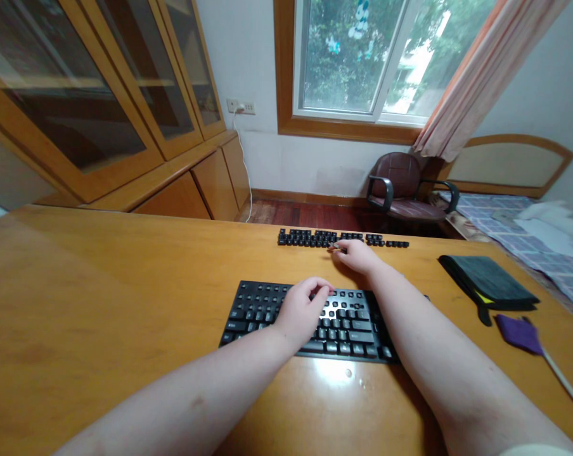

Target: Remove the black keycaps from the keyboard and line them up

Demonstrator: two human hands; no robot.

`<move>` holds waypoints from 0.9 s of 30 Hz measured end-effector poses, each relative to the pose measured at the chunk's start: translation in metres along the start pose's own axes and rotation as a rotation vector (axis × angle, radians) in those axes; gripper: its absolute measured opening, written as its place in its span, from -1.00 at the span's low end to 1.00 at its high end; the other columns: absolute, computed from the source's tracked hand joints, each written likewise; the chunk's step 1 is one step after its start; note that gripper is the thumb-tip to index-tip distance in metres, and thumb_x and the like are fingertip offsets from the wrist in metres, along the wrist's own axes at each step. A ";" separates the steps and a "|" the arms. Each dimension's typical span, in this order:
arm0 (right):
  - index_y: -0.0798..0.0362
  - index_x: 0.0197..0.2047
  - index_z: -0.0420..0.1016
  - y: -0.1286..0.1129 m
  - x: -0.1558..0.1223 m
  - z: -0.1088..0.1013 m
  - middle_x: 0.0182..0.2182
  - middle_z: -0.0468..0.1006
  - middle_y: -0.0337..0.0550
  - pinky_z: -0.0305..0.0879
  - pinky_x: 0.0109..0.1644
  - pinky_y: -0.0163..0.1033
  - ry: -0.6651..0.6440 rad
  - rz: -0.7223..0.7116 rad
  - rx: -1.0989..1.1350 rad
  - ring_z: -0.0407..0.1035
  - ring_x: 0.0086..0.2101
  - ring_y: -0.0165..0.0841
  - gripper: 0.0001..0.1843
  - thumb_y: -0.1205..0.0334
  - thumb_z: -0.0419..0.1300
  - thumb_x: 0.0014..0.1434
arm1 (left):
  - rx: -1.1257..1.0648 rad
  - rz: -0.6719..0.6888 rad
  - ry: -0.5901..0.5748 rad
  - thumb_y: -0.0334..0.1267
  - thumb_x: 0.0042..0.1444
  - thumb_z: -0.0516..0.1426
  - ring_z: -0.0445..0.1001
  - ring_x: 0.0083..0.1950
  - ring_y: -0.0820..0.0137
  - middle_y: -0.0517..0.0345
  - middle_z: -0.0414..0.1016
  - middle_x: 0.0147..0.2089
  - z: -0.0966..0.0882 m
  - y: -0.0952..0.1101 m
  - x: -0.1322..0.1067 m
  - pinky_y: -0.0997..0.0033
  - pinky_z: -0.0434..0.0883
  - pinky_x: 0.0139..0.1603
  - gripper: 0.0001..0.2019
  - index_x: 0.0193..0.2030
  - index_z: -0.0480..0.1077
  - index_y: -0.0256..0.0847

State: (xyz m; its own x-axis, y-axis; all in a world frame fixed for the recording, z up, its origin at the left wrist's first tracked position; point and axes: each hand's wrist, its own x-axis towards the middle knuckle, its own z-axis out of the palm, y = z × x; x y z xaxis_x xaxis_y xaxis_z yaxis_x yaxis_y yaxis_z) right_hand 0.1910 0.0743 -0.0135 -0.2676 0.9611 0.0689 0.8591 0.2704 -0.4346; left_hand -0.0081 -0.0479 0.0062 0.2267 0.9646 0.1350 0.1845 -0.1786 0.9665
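A black computer keyboard [348,348] lies on the wooden desk in front of me. Its upper rows show bare switches, while keycaps cover the lower rows. Over the middle of the keyboard rests my left hand [300,311], its fingers curled and the thumb near the index finger; whatever is between them is hidden. Beyond the keyboard, loose black keycaps [305,238] stand in rows along the far part of the desk. My right hand [357,254] reaches to the near edge of these rows with fingertips pinched together. Something small and brownish shows at the fingertips, too small to name.
The desk [125,304] spreads wide to the left. At the right lie a folded dark cloth [490,278] and a purple cloth-like piece [519,334] on a pale stick. Past the desk stand an office chair [400,183], a bed [495,212] and a glass-doored cabinet [172,149].
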 end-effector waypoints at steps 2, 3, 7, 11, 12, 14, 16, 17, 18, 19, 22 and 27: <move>0.01 -0.18 0.54 0.001 0.000 0.001 -0.25 0.59 -0.15 0.29 -0.14 -0.29 -0.001 0.004 0.019 0.43 -0.24 -0.30 -0.73 0.25 0.09 0.07 | 0.002 -0.004 0.001 -0.32 0.12 0.02 0.46 -0.21 0.38 0.17 0.51 -0.31 0.000 0.000 0.000 0.44 0.34 -0.14 -0.84 -0.34 0.42 -0.22; 0.01 -0.18 0.54 0.001 0.001 0.001 -0.25 0.59 -0.15 0.29 -0.13 -0.29 -0.001 0.006 0.028 0.43 -0.24 -0.30 -0.73 0.26 0.09 0.07 | 0.004 -0.004 0.003 -0.32 0.12 0.02 0.46 -0.21 0.38 0.17 0.51 -0.31 0.000 0.000 0.000 0.44 0.34 -0.14 -0.85 -0.34 0.42 -0.22; 0.03 -0.18 0.54 0.002 0.002 0.003 -0.23 0.59 -0.14 0.28 -0.09 -0.28 -0.007 0.012 0.052 0.43 -0.22 -0.30 -0.73 0.28 0.11 0.05 | 0.003 0.000 0.005 -0.32 0.12 0.02 0.46 -0.21 0.39 0.18 0.51 -0.31 0.000 0.000 0.000 0.43 0.34 -0.13 -0.85 -0.34 0.42 -0.22; 0.03 -0.18 0.54 0.005 0.003 0.005 -0.23 0.59 -0.14 0.29 -0.09 -0.29 -0.008 0.018 0.072 0.43 -0.22 -0.30 -0.74 0.28 0.12 0.05 | -0.001 0.002 0.006 -0.32 0.12 0.02 0.46 -0.20 0.38 0.18 0.51 -0.30 0.000 -0.001 0.000 0.43 0.35 -0.13 -0.85 -0.34 0.42 -0.21; 0.03 -0.18 0.54 0.006 0.003 0.005 -0.23 0.59 -0.13 0.29 -0.10 -0.29 -0.007 0.018 0.073 0.44 -0.22 -0.30 -0.74 0.28 0.13 0.05 | -0.002 0.003 0.004 -0.32 0.12 0.02 0.46 -0.20 0.38 0.18 0.51 -0.30 0.000 -0.002 0.000 0.43 0.35 -0.13 -0.85 -0.34 0.42 -0.21; 0.02 -0.18 0.54 0.007 0.004 0.006 -0.24 0.59 -0.14 0.29 -0.10 -0.28 -0.006 0.019 0.070 0.44 -0.22 -0.30 -0.74 0.27 0.13 0.05 | -0.001 0.005 0.004 -0.33 0.12 0.02 0.46 -0.20 0.38 0.18 0.51 -0.30 0.000 -0.002 0.000 0.42 0.34 -0.12 -0.85 -0.33 0.42 -0.21; 0.02 -0.19 0.54 0.007 0.004 0.006 -0.25 0.59 -0.14 0.29 -0.10 -0.28 -0.008 0.018 0.076 0.44 -0.23 -0.30 -0.75 0.27 0.13 0.05 | 0.001 0.004 0.005 -0.33 0.12 0.02 0.46 -0.20 0.38 0.17 0.51 -0.30 0.000 -0.001 0.000 0.42 0.34 -0.12 -0.85 -0.34 0.42 -0.21; 0.02 -0.19 0.54 0.006 0.004 0.006 -0.25 0.59 -0.14 0.29 -0.10 -0.28 -0.004 0.015 0.085 0.44 -0.23 -0.30 -0.75 0.27 0.13 0.06 | 0.002 0.003 0.006 -0.33 0.12 0.02 0.46 -0.20 0.38 0.17 0.51 -0.30 0.000 -0.001 0.000 0.42 0.34 -0.12 -0.85 -0.34 0.42 -0.21; 0.02 -0.18 0.54 0.006 0.004 0.005 -0.24 0.59 -0.14 0.29 -0.09 -0.27 0.005 0.009 0.096 0.44 -0.23 -0.31 -0.75 0.26 0.12 0.07 | 0.003 0.003 0.006 -0.33 0.11 0.02 0.46 -0.20 0.38 0.17 0.51 -0.31 -0.001 -0.001 0.000 0.42 0.34 -0.12 -0.85 -0.34 0.42 -0.21; 0.02 -0.16 0.53 0.005 0.004 0.005 -0.23 0.58 -0.14 0.29 -0.08 -0.27 0.023 0.002 0.105 0.43 -0.22 -0.31 -0.74 0.25 0.12 0.08 | 0.005 0.004 0.005 -0.33 0.11 0.02 0.46 -0.20 0.38 0.17 0.51 -0.31 -0.001 -0.001 0.000 0.43 0.34 -0.13 -0.85 -0.34 0.42 -0.21; 0.00 -0.01 0.45 0.001 0.003 0.004 -0.14 0.55 -0.12 0.27 -0.05 -0.23 0.073 -0.015 0.087 0.42 -0.17 -0.29 -0.63 0.21 0.13 0.08 | 0.011 0.009 0.004 -0.32 0.11 0.02 0.46 -0.21 0.38 0.17 0.51 -0.31 -0.001 0.000 0.000 0.43 0.35 -0.13 -0.85 -0.34 0.42 -0.21; -0.02 0.16 0.28 -0.003 0.004 0.004 -0.07 0.51 -0.09 0.28 -0.05 -0.21 0.024 0.009 0.002 0.41 -0.14 -0.25 -0.42 0.20 0.17 0.04 | 0.017 0.006 -0.001 -0.31 0.12 0.02 0.46 -0.21 0.38 0.16 0.51 -0.31 0.000 -0.001 0.000 0.43 0.35 -0.14 -0.84 -0.34 0.42 -0.21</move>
State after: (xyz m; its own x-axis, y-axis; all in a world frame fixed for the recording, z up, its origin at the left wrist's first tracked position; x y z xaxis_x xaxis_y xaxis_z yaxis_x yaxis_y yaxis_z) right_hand 0.1849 0.0774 -0.0157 -0.2491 0.9646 0.0863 0.8605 0.2614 -0.4372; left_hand -0.0085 -0.0475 0.0053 0.2292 0.9631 0.1408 0.1998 -0.1881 0.9616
